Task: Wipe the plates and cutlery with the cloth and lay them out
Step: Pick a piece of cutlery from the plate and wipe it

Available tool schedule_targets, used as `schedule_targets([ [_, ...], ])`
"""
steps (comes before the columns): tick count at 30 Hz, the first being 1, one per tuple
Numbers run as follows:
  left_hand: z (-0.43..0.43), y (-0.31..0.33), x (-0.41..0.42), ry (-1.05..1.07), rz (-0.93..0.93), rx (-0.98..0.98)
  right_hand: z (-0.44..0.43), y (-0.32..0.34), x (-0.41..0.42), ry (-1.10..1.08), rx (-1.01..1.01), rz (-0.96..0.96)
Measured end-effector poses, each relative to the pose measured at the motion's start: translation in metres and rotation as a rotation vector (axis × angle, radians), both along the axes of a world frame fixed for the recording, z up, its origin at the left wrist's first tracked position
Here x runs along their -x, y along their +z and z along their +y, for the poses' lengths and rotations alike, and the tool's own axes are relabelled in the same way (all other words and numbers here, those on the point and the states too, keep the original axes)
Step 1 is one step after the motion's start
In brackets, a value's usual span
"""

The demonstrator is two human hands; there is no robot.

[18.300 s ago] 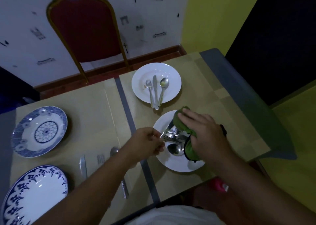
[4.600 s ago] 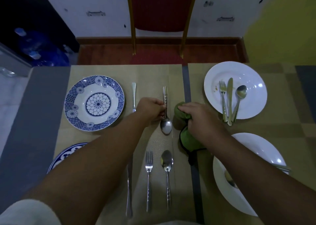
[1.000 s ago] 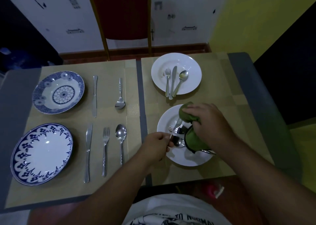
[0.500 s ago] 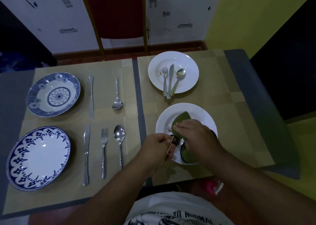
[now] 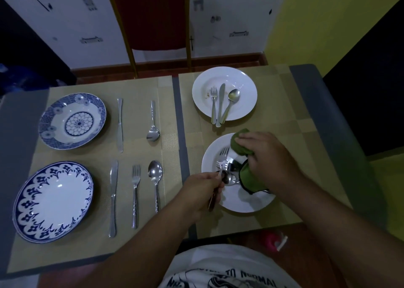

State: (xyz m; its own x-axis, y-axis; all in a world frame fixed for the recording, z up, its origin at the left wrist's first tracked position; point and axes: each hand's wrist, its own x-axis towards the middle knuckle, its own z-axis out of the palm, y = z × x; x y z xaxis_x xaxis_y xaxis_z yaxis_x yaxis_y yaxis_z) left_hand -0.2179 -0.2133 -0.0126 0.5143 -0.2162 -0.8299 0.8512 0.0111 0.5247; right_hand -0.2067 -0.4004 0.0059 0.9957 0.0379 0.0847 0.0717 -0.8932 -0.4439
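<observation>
My left hand grips the handle of a fork whose tines point away over the near white plate. My right hand holds the green cloth bunched over that plate, just right of the fork. More cutlery, a spoon among it, lies on the plate under the fork. The far white plate carries a fork, a knife and a spoon. On the left mat lie a knife and spoon beside the patterned blue bowl-plate, and a knife, fork and spoon beside the blue-rimmed plate.
A red chair with a gold frame stands beyond the table's far edge. Woven tan placemats cover the grey table. A pink object sits on the floor below the near edge. A dark doorway lies to the right.
The fork has come up out of the cutlery pile in my left hand. My right hand with the cloth has shifted from the fork's handle to the far right of the near plate.
</observation>
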Motion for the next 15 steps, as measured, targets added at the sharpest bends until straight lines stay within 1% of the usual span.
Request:
schedule_targets([
  [2, 0.000, 0.001, -0.003, -0.006, -0.012, 0.009, 0.013, 0.000, 0.008, 0.090, 0.025, 0.010],
  [4, 0.001, 0.003, -0.005, -0.065, -0.043, -0.001, 0.024, -0.002, 0.018, 0.162, 0.031, 0.039],
  [7, 0.004, 0.005, -0.004, -0.151, -0.118, -0.034, 0.028, -0.007, 0.026, 0.214, 0.069, 0.077],
  [9, 0.005, 0.003, 0.000, -0.138, -0.118, -0.027, 0.021, -0.008, 0.019, 0.196, 0.099, 0.118],
  [12, 0.006, 0.003, 0.009, -0.125, -0.078, 0.005, 0.003, -0.008, 0.002, 0.134, 0.208, 0.150],
  [15, 0.007, 0.004, 0.013, -0.131, -0.039, 0.046, -0.013, -0.011, -0.011, 0.044, 0.170, 0.136],
])
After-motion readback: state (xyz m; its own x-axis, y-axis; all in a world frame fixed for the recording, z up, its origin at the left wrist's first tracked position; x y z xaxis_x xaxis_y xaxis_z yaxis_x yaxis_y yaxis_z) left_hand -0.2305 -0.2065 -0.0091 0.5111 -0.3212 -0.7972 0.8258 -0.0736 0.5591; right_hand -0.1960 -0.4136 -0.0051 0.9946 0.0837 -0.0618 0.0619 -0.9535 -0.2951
